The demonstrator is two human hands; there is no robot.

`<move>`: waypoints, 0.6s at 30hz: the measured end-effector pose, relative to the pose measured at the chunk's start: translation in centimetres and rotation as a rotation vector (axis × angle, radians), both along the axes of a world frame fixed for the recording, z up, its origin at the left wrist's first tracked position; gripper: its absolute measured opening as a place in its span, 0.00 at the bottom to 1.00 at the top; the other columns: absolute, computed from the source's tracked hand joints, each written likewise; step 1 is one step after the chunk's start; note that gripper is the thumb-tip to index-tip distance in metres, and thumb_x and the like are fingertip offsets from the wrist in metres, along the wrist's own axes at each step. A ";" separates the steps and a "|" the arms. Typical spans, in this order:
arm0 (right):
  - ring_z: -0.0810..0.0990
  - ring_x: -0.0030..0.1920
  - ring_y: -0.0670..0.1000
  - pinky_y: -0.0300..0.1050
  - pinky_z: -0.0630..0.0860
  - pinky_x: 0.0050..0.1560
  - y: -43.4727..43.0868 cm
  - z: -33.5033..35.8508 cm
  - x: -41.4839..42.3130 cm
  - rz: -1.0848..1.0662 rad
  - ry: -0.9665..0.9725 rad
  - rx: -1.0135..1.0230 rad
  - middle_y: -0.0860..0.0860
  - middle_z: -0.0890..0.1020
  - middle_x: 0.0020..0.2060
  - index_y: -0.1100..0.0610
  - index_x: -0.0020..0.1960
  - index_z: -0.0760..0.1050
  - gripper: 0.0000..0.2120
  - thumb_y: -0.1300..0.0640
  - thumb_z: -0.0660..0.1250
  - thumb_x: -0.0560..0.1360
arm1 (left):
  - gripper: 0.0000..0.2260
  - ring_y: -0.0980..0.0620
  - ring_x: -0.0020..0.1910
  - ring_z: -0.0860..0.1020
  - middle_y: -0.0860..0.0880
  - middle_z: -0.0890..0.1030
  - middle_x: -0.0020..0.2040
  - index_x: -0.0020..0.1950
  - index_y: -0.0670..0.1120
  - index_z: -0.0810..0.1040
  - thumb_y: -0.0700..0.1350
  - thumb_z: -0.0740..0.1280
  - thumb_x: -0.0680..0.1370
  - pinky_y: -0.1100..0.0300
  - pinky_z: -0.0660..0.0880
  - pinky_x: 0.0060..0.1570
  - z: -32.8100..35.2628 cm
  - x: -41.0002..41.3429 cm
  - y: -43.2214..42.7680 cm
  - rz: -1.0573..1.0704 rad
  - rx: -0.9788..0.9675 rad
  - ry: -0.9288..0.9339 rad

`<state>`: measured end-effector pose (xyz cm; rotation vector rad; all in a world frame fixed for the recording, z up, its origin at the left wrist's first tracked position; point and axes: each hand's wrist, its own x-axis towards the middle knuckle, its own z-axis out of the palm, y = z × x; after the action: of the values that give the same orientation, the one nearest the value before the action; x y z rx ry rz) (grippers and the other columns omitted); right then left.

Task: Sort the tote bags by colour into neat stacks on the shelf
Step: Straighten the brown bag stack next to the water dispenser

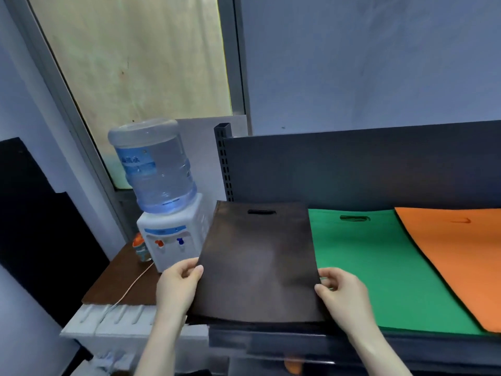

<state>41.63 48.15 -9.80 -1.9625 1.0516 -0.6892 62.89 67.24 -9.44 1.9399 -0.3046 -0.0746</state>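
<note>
A dark brown tote bag (257,261) lies flat at the left end of the dark shelf (352,169), its cut-out handle toward the back panel. My left hand (179,286) pinches its left edge, thumb on top. My right hand (343,291) pinches its right edge the same way. Beside it on the right lies a green tote bag (379,267), also flat with its handle toward the back. Further right an orange tote bag (461,256) lies at an angle and overlaps the green one's right side.
A water dispenser (168,234) with a large clear bottle stands on a brown side table (119,283) left of the shelf, with a small orange-capped bottle (141,248) and a cord beside it. A white radiator-like unit (113,318) sits below. Something orange shows under the shelf (292,367).
</note>
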 end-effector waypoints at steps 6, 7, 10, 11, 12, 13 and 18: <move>0.82 0.50 0.50 0.42 0.75 0.51 -0.2 0.6 0.1 -0.034 0.156 -0.065 0.50 0.85 0.44 0.55 0.54 0.82 0.13 0.62 0.69 0.71 | 0.09 0.50 0.54 0.79 0.52 0.84 0.53 0.54 0.51 0.84 0.48 0.69 0.75 0.58 0.73 0.47 -1.0 0.9 0.3 -0.037 0.326 -0.062; 0.82 0.50 0.50 0.42 0.75 0.51 -0.2 0.7 0.2 -0.035 0.180 -0.072 0.49 0.85 0.45 0.55 0.54 0.82 0.13 0.61 0.69 0.71 | 0.10 0.49 0.55 0.79 0.51 0.84 0.54 0.55 0.51 0.84 0.48 0.68 0.76 0.59 0.72 0.46 -0.9 0.9 0.2 -0.044 0.342 -0.068; 0.82 0.52 0.51 0.42 0.75 0.50 -0.1 0.8 0.4 -0.048 0.243 -0.099 0.49 0.85 0.46 0.54 0.54 0.82 0.12 0.59 0.69 0.71 | 0.10 0.49 0.55 0.79 0.52 0.84 0.54 0.55 0.52 0.84 0.48 0.67 0.77 0.60 0.71 0.44 -0.6 1.1 0.0 -0.060 0.398 -0.112; 0.81 0.53 0.52 0.43 0.75 0.50 0.0 0.8 0.5 -0.055 0.259 -0.112 0.49 0.85 0.46 0.54 0.54 0.82 0.12 0.58 0.70 0.71 | 0.10 0.49 0.55 0.79 0.52 0.84 0.54 0.55 0.52 0.84 0.48 0.66 0.77 0.61 0.70 0.44 -0.5 1.2 -0.1 -0.062 0.423 -0.126; 0.81 0.53 0.53 0.43 0.74 0.50 0.1 0.8 0.5 -0.061 0.272 -0.121 0.49 0.85 0.47 0.54 0.54 0.82 0.12 0.58 0.70 0.71 | 0.10 0.49 0.55 0.79 0.52 0.84 0.54 0.55 0.52 0.83 0.48 0.66 0.77 0.61 0.70 0.43 -0.6 1.3 -0.2 -0.062 0.445 -0.132; 0.81 0.53 0.53 0.43 0.74 0.50 0.1 0.8 0.6 -0.067 0.285 -0.131 0.49 0.85 0.47 0.54 0.55 0.82 0.13 0.58 0.70 0.71 | 0.10 0.48 0.55 0.79 0.52 0.84 0.53 0.55 0.52 0.83 0.48 0.66 0.77 0.62 0.70 0.43 -0.6 1.3 -0.2 -0.061 0.461 -0.133; 0.81 0.55 0.53 0.43 0.74 0.51 0.2 0.9 1.0 -0.067 0.337 -0.157 0.50 0.85 0.49 0.55 0.55 0.82 0.13 0.58 0.69 0.71 | 0.11 0.48 0.54 0.79 0.51 0.84 0.54 0.57 0.51 0.83 0.47 0.65 0.78 0.62 0.69 0.42 -0.7 1.4 -0.3 -0.073 0.485 -0.143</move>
<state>42.59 48.38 -8.92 -2.2412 1.3018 -0.4979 64.25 66.98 -10.11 2.4201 -0.4864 -0.0617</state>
